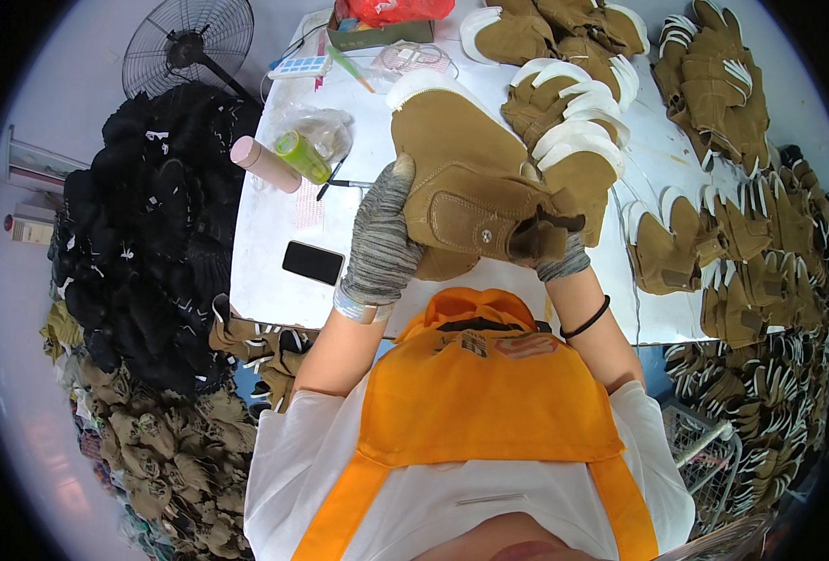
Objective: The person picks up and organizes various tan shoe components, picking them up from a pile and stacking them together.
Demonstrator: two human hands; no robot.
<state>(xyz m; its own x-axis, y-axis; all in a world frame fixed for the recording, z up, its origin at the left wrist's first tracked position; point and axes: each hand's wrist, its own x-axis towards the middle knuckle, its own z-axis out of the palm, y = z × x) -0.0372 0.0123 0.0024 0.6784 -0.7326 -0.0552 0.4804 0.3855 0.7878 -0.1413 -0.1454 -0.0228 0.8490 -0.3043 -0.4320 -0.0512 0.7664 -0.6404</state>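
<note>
Over the near part of the white table I hold up a brown suede boot upper [456,136] with a white band round its toe. The toe points away to the upper left, and the dark opening is toward my right hand. In a grey knit glove, my left hand [382,238] is closed on the upper's left side. My right hand [566,260], also gloved, supports the opening end; its fingers are hidden behind the upper. Just beneath, part of another brown piece [447,266] shows. Beyond lies a row of stacked brown uppers [573,173] with white toe edges.
On the white table [274,238] at left are a black phone [313,263], pink bottle [265,165], green cup [303,157] and pen [349,183]. More brown uppers [662,243] fill the right side. Black piles [152,234] and a fan [188,49] stand left.
</note>
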